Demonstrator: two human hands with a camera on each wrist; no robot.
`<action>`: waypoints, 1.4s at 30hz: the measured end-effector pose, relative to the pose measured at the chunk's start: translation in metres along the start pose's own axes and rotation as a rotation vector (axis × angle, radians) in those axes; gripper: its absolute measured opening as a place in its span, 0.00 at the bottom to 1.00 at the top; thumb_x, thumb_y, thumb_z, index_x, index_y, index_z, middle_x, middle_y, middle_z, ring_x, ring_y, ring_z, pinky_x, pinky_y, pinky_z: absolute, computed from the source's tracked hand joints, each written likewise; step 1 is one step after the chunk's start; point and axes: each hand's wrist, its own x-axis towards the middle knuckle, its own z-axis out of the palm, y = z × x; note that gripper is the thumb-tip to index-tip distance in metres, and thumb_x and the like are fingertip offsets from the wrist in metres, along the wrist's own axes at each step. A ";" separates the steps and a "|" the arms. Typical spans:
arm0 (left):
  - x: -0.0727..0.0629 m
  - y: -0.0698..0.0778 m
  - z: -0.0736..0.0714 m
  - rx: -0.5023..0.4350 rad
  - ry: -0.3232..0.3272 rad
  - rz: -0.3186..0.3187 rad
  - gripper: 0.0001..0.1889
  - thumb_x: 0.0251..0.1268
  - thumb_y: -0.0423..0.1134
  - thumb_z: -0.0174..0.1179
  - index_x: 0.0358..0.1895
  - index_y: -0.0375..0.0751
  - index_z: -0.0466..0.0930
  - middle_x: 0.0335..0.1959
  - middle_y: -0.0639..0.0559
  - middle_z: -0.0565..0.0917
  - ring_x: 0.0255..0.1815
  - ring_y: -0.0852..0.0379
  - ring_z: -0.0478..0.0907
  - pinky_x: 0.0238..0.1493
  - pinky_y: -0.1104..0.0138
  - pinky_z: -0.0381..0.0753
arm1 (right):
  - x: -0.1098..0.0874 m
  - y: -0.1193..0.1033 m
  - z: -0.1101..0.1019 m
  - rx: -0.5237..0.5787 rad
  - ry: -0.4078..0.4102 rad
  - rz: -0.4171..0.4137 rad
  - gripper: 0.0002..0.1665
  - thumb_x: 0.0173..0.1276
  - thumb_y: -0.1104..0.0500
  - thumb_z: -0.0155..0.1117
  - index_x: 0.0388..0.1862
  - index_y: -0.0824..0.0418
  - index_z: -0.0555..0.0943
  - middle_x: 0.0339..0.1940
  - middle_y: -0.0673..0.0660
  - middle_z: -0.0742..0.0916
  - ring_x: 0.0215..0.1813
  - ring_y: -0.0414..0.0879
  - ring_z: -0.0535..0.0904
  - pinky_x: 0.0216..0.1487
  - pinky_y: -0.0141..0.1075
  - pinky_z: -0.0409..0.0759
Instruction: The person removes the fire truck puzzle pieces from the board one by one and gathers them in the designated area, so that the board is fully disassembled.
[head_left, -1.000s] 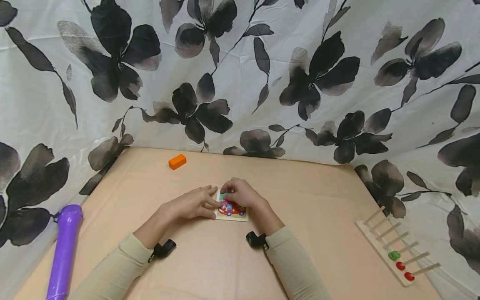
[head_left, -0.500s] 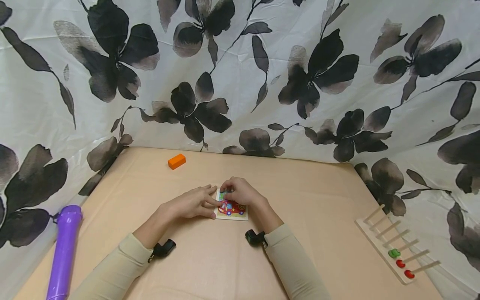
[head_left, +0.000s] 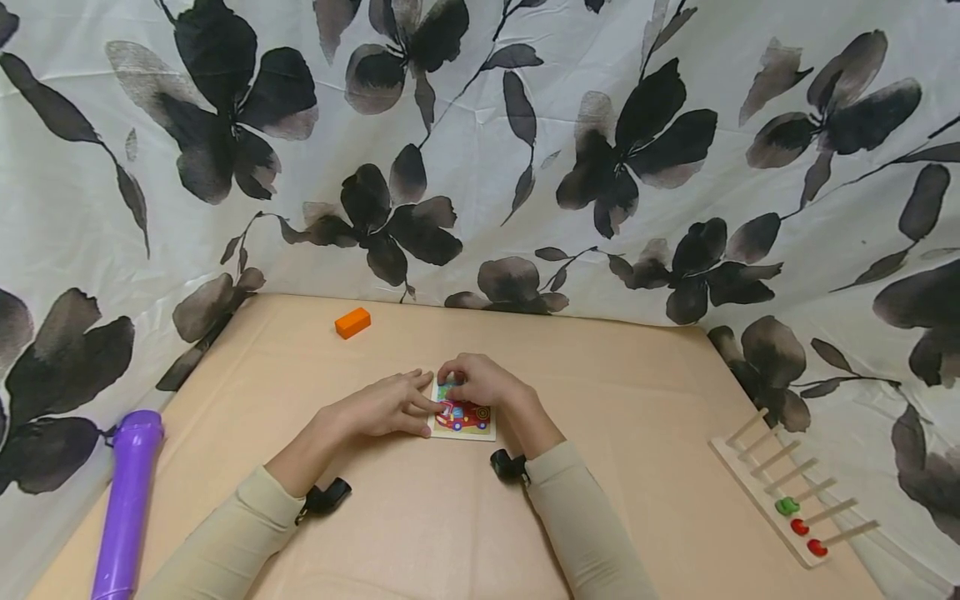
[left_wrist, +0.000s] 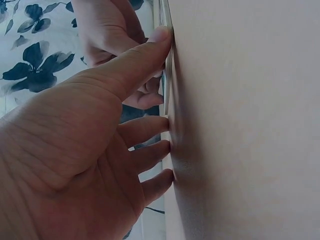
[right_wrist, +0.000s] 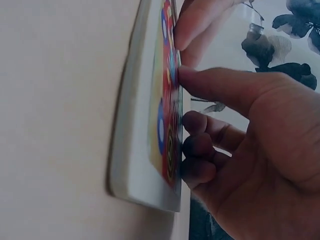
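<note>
A small picture board (head_left: 483, 435) with a red car on it lies on the table in the head view. My left hand (head_left: 392, 405) steadies it from the left, index finger over the picture. In the left wrist view the thumb (left_wrist: 159, 36) presses at its edge, while the other fingertips rest on the tabletop beyond. Over the upper part of the picture is my right hand (head_left: 483, 385). Its thumb (right_wrist: 192, 80) touches the printed face, with other fingers curled against the board. I cannot tell whether it pinches a piece; the hand hides that upper corner.
An orange block (head_left: 352, 322) sits near the table's back edge. At the left lies a purple tube (head_left: 131, 500). A wooden peg rack (head_left: 757, 492) with a green piece (head_left: 787, 506) and red pieces (head_left: 817, 547) stands at the right. A floral cloth (head_left: 510, 150) hangs behind.
The right hand and wrist have shifted very slightly over the upper part of the board. The left hand and the board stay where they were.
</note>
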 end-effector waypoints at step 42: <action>0.000 0.000 -0.001 -0.010 -0.016 -0.031 0.26 0.67 0.54 0.70 0.66 0.53 0.84 0.81 0.34 0.62 0.84 0.28 0.50 0.79 0.35 0.53 | 0.008 0.006 0.001 0.077 -0.086 -0.065 0.13 0.73 0.66 0.66 0.53 0.58 0.78 0.47 0.57 0.78 0.50 0.49 0.73 0.56 0.41 0.74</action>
